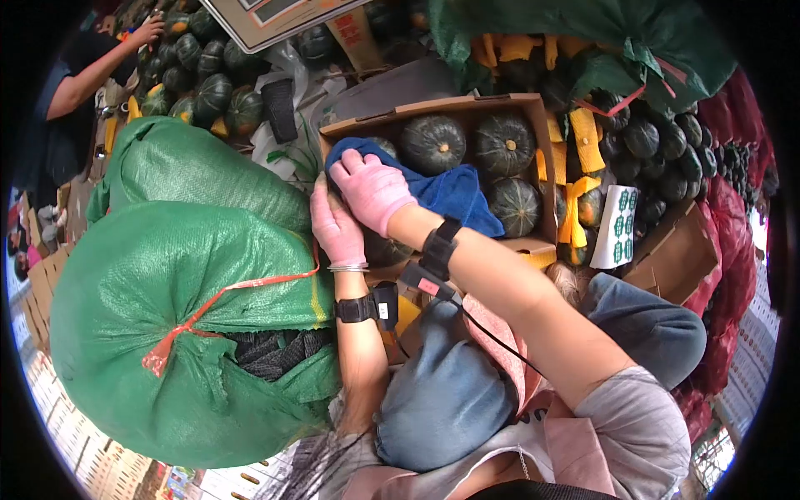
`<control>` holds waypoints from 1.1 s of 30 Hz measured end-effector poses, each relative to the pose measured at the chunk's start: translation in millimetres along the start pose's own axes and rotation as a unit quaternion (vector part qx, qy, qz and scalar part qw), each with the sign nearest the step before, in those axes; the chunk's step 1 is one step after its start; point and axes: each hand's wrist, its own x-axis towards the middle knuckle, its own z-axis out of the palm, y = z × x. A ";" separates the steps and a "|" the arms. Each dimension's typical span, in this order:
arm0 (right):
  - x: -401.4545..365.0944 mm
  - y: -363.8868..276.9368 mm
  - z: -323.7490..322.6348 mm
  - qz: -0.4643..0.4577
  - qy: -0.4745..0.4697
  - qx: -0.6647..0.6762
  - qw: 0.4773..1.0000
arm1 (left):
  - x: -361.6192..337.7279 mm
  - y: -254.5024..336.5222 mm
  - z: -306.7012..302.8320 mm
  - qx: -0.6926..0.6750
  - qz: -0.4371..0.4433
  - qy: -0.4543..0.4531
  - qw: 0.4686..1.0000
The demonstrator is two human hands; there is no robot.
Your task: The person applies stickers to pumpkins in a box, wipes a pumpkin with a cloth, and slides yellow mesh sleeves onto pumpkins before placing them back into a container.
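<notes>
My right hand (372, 190), in a pink glove, presses a blue cloth (454, 196) at the left end of a cardboard box (533, 108), fingers bent over it. Close beside it, my pink-gloved left hand (337, 227) lies along the box's left side, fingers stretched upward; what its palm touches is hidden. Dark green squashes sit in the box: one at the back middle (433, 143), one at the back right (505, 143) and one at the front right (512, 207). Another squash (387, 250) shows partly under my right wrist, and the cloth partly covers one more.
Two full green woven sacks stand left, the nearer sack (167, 283) tied with red string. Piled squashes (212, 96) lie behind. On the right are a sticker sheet (615, 225), yellow foam nets (586, 140) and red mesh sacks (729, 225). Another person's arm (92, 83) reaches in at upper left.
</notes>
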 end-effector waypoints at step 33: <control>-24.4 72.5 -94.5 0.172 0.069 -0.137 0.973 | -3.4 6.7 1.6 -0.011 0.005 -0.001 1.000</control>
